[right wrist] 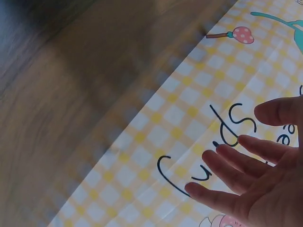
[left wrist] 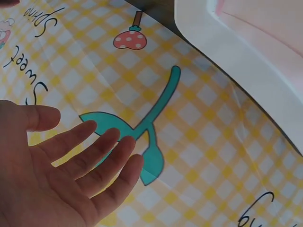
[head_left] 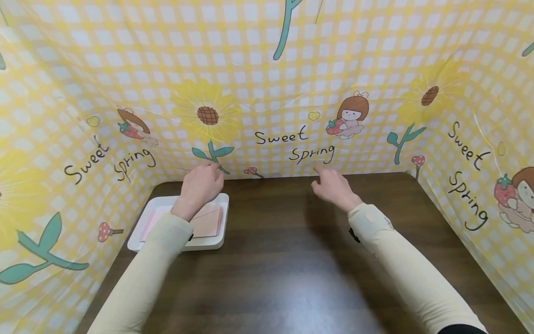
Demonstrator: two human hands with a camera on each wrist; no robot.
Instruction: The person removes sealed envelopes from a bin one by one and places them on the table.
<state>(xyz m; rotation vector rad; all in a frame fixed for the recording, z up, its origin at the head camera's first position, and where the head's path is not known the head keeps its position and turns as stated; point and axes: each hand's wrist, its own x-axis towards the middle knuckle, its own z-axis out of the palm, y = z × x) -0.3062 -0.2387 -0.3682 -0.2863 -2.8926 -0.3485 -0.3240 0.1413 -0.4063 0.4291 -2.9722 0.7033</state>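
Note:
Above the white tray [head_left: 225, 204] my left hand [head_left: 202, 185] hovers with nothing in it. In the left wrist view its fingers [left wrist: 102, 163] are loosely extended and spread. Flat pink and peach sheets or pads [head_left: 207, 221] lie inside the tray, partly hidden by my left wrist and sleeve. My right hand [head_left: 335, 188] hangs over the far part of the table, right of centre, also holding nothing. Relaxed, slightly bent fingers [right wrist: 227, 172] show in the right wrist view. The tray's edge [left wrist: 199, 23] appears at the top right of the left wrist view.
A dark brown wooden table [head_left: 275, 260] spreads beneath both arms. Yellow checked cloth [head_left: 267, 93] with flowers and "Sweet Spring" lettering rises behind it and on both sides. The tray stands near the table's left edge.

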